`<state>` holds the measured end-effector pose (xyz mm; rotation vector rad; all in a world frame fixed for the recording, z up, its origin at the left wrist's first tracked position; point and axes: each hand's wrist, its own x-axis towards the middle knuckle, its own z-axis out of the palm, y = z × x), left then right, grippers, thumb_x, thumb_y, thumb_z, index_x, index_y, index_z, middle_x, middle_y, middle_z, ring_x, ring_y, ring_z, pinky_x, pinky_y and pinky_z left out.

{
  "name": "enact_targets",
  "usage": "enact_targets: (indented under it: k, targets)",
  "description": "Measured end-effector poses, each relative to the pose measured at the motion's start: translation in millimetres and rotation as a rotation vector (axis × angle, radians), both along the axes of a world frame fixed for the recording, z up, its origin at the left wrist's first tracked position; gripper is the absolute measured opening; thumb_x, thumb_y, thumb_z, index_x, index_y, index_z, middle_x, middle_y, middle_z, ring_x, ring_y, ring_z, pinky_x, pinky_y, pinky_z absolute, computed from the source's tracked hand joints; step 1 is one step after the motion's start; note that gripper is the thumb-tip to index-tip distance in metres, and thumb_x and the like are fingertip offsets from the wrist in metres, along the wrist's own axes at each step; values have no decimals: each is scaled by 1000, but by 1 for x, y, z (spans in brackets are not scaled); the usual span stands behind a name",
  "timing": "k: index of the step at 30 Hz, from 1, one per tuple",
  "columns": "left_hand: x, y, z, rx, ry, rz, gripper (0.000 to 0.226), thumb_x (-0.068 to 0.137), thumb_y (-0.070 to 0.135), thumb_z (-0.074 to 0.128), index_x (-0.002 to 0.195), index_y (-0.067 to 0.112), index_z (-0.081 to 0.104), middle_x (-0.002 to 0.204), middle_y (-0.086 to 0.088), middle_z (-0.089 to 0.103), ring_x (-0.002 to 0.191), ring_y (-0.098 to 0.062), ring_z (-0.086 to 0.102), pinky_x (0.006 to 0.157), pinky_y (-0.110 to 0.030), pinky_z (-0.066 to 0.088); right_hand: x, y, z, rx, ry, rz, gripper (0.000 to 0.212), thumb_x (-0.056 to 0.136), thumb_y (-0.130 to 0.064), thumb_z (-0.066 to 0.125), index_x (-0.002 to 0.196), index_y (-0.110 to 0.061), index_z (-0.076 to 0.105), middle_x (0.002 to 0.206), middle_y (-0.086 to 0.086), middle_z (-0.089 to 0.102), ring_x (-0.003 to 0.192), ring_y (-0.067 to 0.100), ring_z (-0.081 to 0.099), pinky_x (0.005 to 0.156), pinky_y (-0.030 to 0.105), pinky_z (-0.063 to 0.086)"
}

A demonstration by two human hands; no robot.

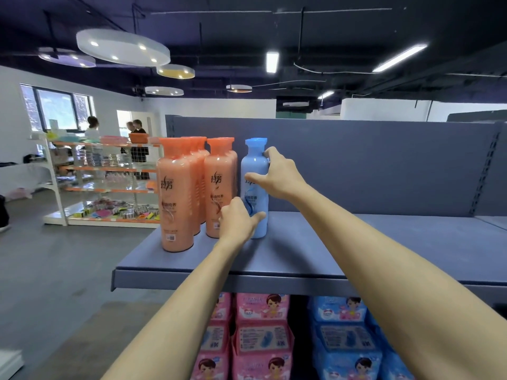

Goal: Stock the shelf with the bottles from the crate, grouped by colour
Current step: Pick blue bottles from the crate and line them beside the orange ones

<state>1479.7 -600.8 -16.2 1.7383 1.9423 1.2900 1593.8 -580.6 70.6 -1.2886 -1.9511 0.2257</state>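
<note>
A: One blue bottle [254,187] on the shelf [356,250], upright, just right of the orange bottles [197,187]. Both hands on it.

B: Grip on each?

A: Right hand [277,174] is on the upper body, thumb across the front label, fingers curled round the far side near the neck, so it holds the bottle. Left hand [237,220] is low, thumb lying against the front near the base; the other fingers are hidden behind the hand (cannot tell whether they wrap it or just press).

B: Orange group?

A: Two rows running front to back, at the shelf's left end, all upright, caps up. The blue one stands close beside the right row; touching or not, cannot tell.

B: Anything else?

A: Pink packs [260,333] and blue packs [345,335] on the level below. Another rack [104,182] of small goods far left, people [137,138] standing behind it.
</note>
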Motion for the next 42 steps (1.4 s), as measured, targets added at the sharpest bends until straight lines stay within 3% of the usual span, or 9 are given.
enact_targets:
  k: [6,9,11,14,19,23,27,35,42]
  targets:
    - [5,-19,8,-73,-83,-15,47,84,37,72,113,6,52,114,-12,59,100,-30,57,74,-35,46,-7,-21,7,-76,-104,-58,55,94,-36,65,132,-10,36,113,14,55,87,27,57,62,32,46]
    - [9,-35,0,-45,-92,1,48,83,34,72,116,6,52,116,-10,60,105,-30,56,77,-33,43,-2,-28,0,-121,-152,-88,80,87,-43,71,144,-10,27,121,16,56,101,32,60,76,40,52]
    - [13,-50,-9,21,-68,-7,47,83,30,71,120,9,51,116,-7,61,109,-29,56,79,-31,42,6,-35,-11,-147,-120,-88,89,81,-51,72,146,-12,25,119,13,57,100,32,61,76,40,53]
    - [16,-71,-16,107,5,-34,48,84,26,67,127,13,50,116,-3,63,108,-27,57,77,-29,38,24,-47,-26,-167,-179,-71,74,83,-54,69,136,-12,39,119,10,56,96,27,58,74,36,47]
    - [25,-97,-15,157,231,-86,51,85,28,63,132,15,47,120,-5,62,111,-26,57,80,-33,42,51,-68,-25,-172,-290,-105,70,80,-63,68,128,-16,49,121,7,58,106,24,57,87,41,52]
    - [35,-133,-33,272,175,-96,60,86,31,67,140,18,45,130,2,60,114,-20,58,91,-33,44,77,-119,-37,-78,-187,-30,64,82,-58,70,131,-22,50,117,2,65,103,18,62,89,36,52]
    - [52,-184,-97,412,202,-200,49,84,34,68,130,19,55,125,9,62,114,-10,59,91,-30,51,115,-182,-111,-46,-99,61,51,79,-51,76,119,-26,56,102,-8,69,89,8,68,84,31,55]
    - [87,-210,-234,-7,270,-310,53,85,38,66,132,21,51,126,9,58,115,-13,56,91,-30,48,163,-203,-269,-317,-179,53,59,79,-56,74,126,-30,51,110,-11,67,98,7,65,88,36,54]
    - [108,-237,-353,-343,232,-342,46,82,36,67,123,22,52,118,8,60,108,-13,59,85,-35,50,182,-216,-396,-571,-86,29,59,74,-53,79,122,-30,53,96,-13,65,83,2,64,80,31,55]
